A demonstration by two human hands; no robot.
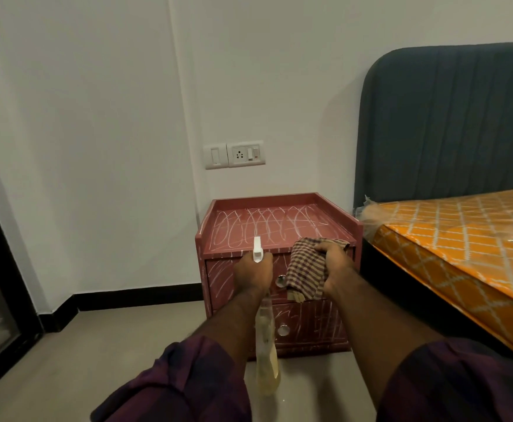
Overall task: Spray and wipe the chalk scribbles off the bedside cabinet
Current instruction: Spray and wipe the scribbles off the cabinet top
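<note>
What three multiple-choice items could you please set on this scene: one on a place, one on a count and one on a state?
1. Where does the cabinet stand? A on the bed; B beside the bed, against the wall; C in a doorway.
2. How many drawers does it show? A one; B two; C four.
3. What does the right hand hold? A nothing; B a sponge; C a checked cloth.
Answers: 1 B, it sits on the floor between wall and bed; 2 B, two fronts, each with one round knob; 3 C, its fingers curl round the cloth.
</note>
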